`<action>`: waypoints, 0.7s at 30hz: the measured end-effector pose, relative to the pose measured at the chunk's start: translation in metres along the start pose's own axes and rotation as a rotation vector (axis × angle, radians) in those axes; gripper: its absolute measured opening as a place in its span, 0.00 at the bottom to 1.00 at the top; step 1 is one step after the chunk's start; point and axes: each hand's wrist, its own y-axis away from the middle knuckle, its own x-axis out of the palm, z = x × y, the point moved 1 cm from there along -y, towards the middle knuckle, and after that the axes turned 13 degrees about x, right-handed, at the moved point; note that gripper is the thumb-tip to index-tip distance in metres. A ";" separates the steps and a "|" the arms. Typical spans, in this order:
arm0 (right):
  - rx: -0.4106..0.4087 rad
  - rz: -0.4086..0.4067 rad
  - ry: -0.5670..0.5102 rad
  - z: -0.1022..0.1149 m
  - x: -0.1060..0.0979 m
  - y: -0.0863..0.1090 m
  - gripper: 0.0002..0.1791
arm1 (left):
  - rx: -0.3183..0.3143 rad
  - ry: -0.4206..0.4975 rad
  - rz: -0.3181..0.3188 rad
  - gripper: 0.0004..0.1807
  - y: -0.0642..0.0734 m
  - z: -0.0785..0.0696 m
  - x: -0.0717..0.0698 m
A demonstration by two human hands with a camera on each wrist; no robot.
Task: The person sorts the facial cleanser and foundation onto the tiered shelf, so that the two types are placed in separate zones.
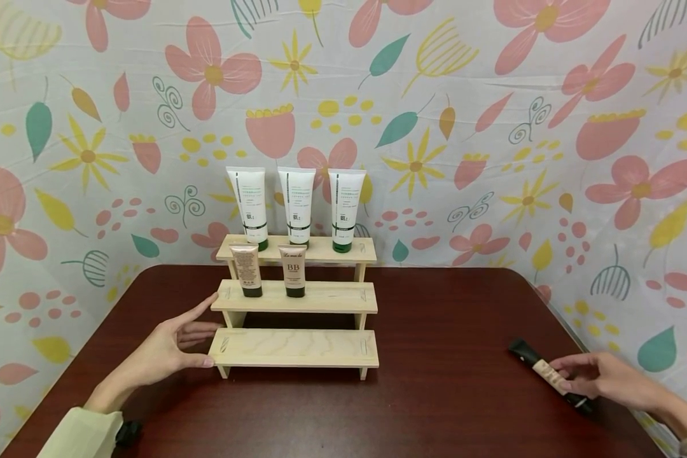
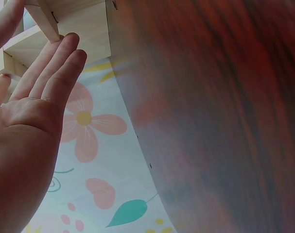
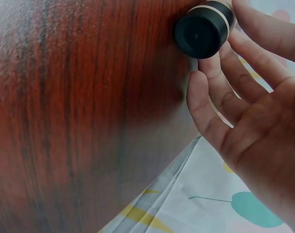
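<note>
A three-step wooden display stand (image 1: 295,346) stands on the table. My left hand (image 1: 168,346) is at its left side, thumb by the bottom step and forefinger by the middle one. In the left wrist view the fingers (image 2: 60,73) lie straight alongside the wood. My right hand (image 1: 607,378) pinches a black and beige cosmetic tube (image 1: 549,375) between thumb and fingers, over the table's right side. The tube's round black cap (image 3: 198,36) faces the right wrist camera. Two small beige cream tubes (image 1: 294,270) stand cap-down on the middle step.
Three white squeeze tubes (image 1: 298,203) with green caps stand on the top step. The dark red-brown table (image 1: 446,356) extends on both sides of the stand. Behind it and at its sides hangs a flower-printed cloth (image 1: 481,127).
</note>
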 end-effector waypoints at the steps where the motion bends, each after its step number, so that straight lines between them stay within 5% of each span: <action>1: 0.006 0.003 0.000 0.000 0.000 0.000 0.26 | 0.000 0.000 0.000 0.63 0.000 0.000 0.000; 14: -0.048 0.062 -0.008 0.003 -0.001 -0.004 0.25 | -0.005 -0.006 -0.005 0.63 0.001 0.001 0.001; 21: -0.008 0.083 -0.086 0.003 -0.001 -0.003 0.26 | -0.001 -0.003 -0.007 0.62 0.001 0.003 0.001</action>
